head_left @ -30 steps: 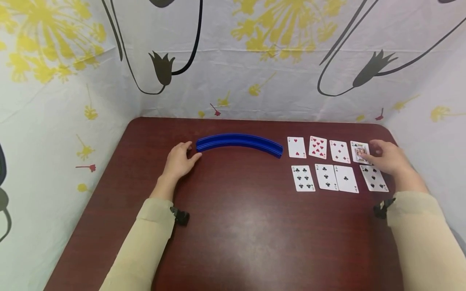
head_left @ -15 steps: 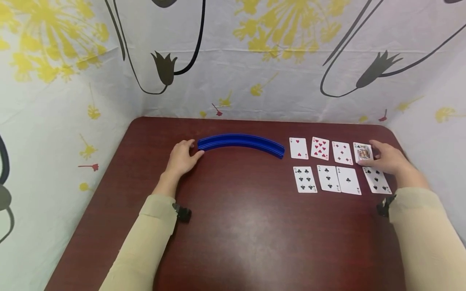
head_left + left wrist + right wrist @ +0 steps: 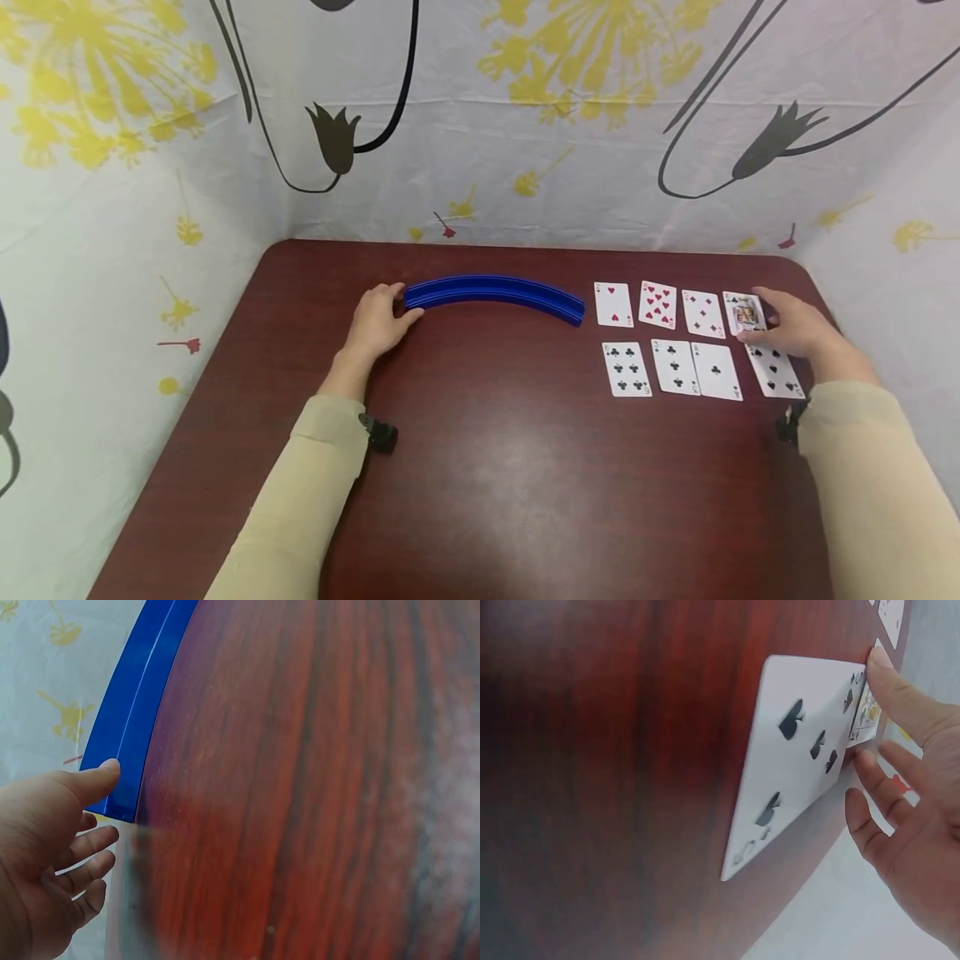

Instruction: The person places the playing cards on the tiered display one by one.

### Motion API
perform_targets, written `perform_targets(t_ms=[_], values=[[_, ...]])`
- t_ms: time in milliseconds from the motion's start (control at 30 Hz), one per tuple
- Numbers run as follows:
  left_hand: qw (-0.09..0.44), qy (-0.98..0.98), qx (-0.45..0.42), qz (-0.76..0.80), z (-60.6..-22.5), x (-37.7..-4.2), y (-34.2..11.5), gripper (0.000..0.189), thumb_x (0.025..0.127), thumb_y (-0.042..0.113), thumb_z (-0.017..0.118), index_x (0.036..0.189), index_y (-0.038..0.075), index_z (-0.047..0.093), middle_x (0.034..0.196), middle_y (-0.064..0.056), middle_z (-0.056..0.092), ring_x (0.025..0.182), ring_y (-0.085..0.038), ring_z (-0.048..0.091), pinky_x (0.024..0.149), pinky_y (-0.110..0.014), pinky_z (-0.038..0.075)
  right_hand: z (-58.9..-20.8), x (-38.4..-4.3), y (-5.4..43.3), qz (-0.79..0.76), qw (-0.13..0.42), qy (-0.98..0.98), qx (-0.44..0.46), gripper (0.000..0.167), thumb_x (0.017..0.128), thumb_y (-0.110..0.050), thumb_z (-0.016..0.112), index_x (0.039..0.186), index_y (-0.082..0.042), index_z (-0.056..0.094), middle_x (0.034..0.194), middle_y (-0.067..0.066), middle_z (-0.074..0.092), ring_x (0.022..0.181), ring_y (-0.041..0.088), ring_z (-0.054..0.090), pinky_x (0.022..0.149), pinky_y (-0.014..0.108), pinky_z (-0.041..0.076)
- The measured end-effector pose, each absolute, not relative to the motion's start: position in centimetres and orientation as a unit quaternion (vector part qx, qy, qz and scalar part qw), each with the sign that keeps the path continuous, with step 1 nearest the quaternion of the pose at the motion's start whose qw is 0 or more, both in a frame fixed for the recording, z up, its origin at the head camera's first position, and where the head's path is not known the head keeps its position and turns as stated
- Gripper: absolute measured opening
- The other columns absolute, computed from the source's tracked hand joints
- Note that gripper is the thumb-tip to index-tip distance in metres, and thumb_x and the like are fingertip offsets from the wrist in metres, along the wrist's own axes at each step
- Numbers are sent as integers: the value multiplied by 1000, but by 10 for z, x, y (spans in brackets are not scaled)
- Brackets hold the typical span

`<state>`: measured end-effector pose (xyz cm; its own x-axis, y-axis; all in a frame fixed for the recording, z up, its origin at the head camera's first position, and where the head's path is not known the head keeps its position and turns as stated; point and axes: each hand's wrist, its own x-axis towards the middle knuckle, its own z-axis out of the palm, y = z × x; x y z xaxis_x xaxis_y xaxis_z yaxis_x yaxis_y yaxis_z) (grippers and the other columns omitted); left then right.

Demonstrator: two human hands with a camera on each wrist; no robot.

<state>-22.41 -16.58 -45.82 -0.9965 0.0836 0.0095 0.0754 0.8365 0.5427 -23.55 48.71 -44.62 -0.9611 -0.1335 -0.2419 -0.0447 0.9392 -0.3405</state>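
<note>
A curved blue playing-card holder (image 3: pixel 495 289) lies at the far side of the table. My left hand (image 3: pixel 377 321) grips its left end; in the left wrist view the thumb (image 3: pixel 101 782) lies on the blue surface and the index finger is mostly hidden. On the right, my right hand (image 3: pixel 806 332) holds a face card (image 3: pixel 744 311) by its edges, thumb at the near edge and index finger at the far corner. That card lies flat or nearly so at the end of the back row. A five of spades (image 3: pixel 799 739) sits just in front of it, close under the hand.
Left of the face card are a two of hearts (image 3: pixel 613 305), a red hearts card (image 3: pixel 657 305) and a diamonds card (image 3: pixel 703 314). In front lie a six of clubs (image 3: pixel 627 369), a three of clubs (image 3: pixel 675 367) and an ace of clubs (image 3: pixel 716 371). Patterned cloth (image 3: pixel 480 183) stands behind the table.
My left hand has moved a little right, onto the holder's end. The right thumb has slid from the face card's picture to its near edge, uncovering the picture.
</note>
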Motion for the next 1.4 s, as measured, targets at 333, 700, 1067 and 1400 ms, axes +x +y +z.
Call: perform_targets(t_ms=[333, 700, 1067, 1400], values=[[12, 959, 38, 281, -458, -226, -165, 65, 99, 35, 67, 149, -1, 46, 141, -22, 53, 138, -41, 41, 114, -54, 34, -438, -242, 488, -154, 153, 973, -79, 106, 84, -28, 83, 152, 15, 15, 145, 45, 26, 112, 59, 49, 102, 73, 31], [13, 957, 38, 288, -457, -225, -167, 64, 100, 34, 66, 149, -1, 46, 142, -21, 52, 138, -40, 40, 115, -53, 34, -432, -251, 489, -144, 151, 976, -61, 112, 77, -34, 89, 152, 12, 20, 135, 45, 35, 106, 53, 52, 102, 74, 30], [12, 957, 44, 288, -461, -227, -167, 63, 100, 33, 67, 149, -1, 47, 141, -22, 53, 136, -40, 43, 114, -54, 35, -438, -249, 487, -172, 93, 980, -36, 115, 66, -33, 96, 147, 16, 30, 140, 46, 20, 120, 62, 33, 103, 76, 26], [5, 957, 50, 287, -463, -231, -165, 62, 99, 32, 68, 147, -1, 49, 142, -23, 52, 136, -41, 43, 114, -55, 33, -444, -243, 484, -176, 37, 984, -4, 111, 59, -37, 99, 138, 11, 38, 134, 42, 29, 114, 59, 36, 97, 75, 31]])
